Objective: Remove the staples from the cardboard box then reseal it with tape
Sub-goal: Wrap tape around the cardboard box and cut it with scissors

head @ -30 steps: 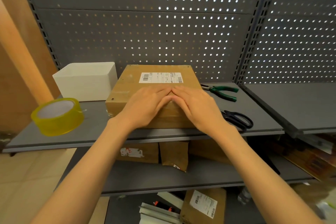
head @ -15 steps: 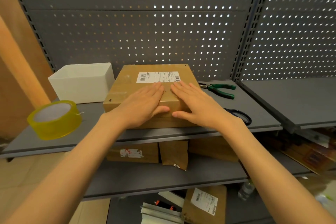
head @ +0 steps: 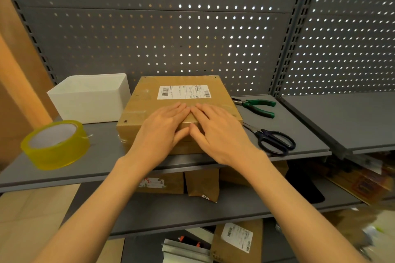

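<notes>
A flat brown cardboard box [head: 141, 111] with a white shipping label lies closed on the grey shelf [head: 100, 156]. Shiny clear tape shows on its top and front-left corner. My left hand [head: 162, 130] and my right hand [head: 218, 132] both press flat on the near half of the lid, fingers straight, index fingertips and thumbs nearly meeting over the middle. A yellow tape roll [head: 56, 143] stands at the shelf's left front. Green-handled pliers [head: 257, 107] lie right of the box, and black scissors [head: 273, 141] lie nearer the front edge.
A white open bin [head: 89, 100] stands left of the box against the perforated back panel. Another grey shelf [head: 342, 121] adjoins on the right. Lower shelves hold several cardboard parcels [head: 203, 183] and other packages.
My hands were apart on the lid half a second ago and have slid back together, fingertips nearly touching at the centre. The box and tools have not moved.
</notes>
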A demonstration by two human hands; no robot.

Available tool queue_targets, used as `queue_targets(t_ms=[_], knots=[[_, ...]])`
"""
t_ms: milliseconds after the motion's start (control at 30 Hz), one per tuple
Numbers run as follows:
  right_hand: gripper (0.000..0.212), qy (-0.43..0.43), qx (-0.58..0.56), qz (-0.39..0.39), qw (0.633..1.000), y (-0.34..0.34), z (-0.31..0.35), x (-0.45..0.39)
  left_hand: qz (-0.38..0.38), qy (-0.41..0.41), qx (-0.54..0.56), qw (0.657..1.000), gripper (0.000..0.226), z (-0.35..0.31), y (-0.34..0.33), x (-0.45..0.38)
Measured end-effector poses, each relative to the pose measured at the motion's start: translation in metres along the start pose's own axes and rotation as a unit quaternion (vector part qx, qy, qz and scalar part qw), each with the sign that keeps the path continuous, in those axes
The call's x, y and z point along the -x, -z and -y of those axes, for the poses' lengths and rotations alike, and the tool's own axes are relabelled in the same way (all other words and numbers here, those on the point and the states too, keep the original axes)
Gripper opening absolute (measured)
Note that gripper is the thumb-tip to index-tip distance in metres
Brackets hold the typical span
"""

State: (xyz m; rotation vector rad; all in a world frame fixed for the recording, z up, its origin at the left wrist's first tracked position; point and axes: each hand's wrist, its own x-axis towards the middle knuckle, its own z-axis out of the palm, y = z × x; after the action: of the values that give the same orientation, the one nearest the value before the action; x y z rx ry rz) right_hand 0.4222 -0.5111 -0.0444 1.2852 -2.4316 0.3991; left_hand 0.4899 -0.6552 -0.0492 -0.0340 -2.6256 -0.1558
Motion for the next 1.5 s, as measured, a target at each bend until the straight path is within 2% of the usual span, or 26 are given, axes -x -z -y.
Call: queue_targets(t_ms=[267, 433, 600, 867, 1033, 1100, 1167, 1233, 1267, 1333, 1400, 1433, 1467, 1500], knots=[[0.047, -0.018, 0.000, -0.013, 1.000, -0.005, 0.005, -0.001, -0.045, 0.035, 0.049, 0.997, 0.049, 0.000, -0.003, 0.002], [0.048, -0.012, 0.012, -0.019, 1.000, -0.009, 0.002, 0.000, -0.068, 0.037, 0.031, 0.997, 0.047, -0.004, -0.006, 0.005], [0.050, -0.008, 0.002, 0.019, 1.000, -0.012, -0.006, -0.011, -0.080, 0.047, 0.024, 0.995, 0.046, -0.005, -0.009, 0.001], [0.049, -0.005, -0.006, -0.009, 1.000, -0.015, -0.006, -0.017, -0.046, 0.004, 0.032, 0.998, 0.045, 0.006, -0.003, -0.004], [0.053, -0.009, 0.009, 0.011, 1.000, -0.017, -0.009, -0.017, -0.007, -0.016, 0.018, 1.000, 0.054, 0.006, 0.001, -0.003], [0.057, -0.031, 0.004, 0.002, 1.000, -0.017, -0.010, -0.014, -0.016, 0.002, 0.002, 1.000, 0.055, 0.012, 0.006, 0.004], [0.063, -0.101, -0.071, -0.061, 0.990, -0.014, -0.013, -0.009, -0.071, 0.076, 0.011, 0.994, 0.058, 0.025, 0.013, 0.015], [0.066, -0.217, -0.220, -0.135, 0.941, -0.009, -0.018, -0.004, -0.133, 0.216, 0.104, 0.962, 0.066, 0.040, 0.022, 0.026], [0.068, -0.283, -0.304, -0.151, 0.897, -0.008, -0.021, -0.002, -0.146, 0.294, 0.181, 0.927, 0.070, 0.048, 0.026, 0.031], [0.072, -0.384, -0.444, -0.122, 0.800, -0.007, -0.026, 0.000, -0.114, 0.413, 0.338, 0.838, 0.076, 0.059, 0.029, 0.037], [0.069, -0.420, -0.521, -0.072, 0.740, -0.010, -0.027, 0.000, -0.064, 0.447, 0.493, 0.743, 0.066, 0.062, 0.027, 0.040], [0.066, -0.420, -0.534, -0.061, 0.731, -0.012, -0.026, 0.001, -0.044, 0.445, 0.546, 0.709, 0.055, 0.061, 0.026, 0.041], [0.063, -0.416, -0.539, -0.061, 0.729, -0.014, -0.026, 0.002, -0.037, 0.438, 0.569, 0.695, 0.043, 0.059, 0.025, 0.042], [0.061, -0.413, -0.544, -0.068, 0.727, -0.015, -0.026, 0.003, -0.040, 0.431, 0.571, 0.698, 0.035, 0.059, 0.024, 0.043]])
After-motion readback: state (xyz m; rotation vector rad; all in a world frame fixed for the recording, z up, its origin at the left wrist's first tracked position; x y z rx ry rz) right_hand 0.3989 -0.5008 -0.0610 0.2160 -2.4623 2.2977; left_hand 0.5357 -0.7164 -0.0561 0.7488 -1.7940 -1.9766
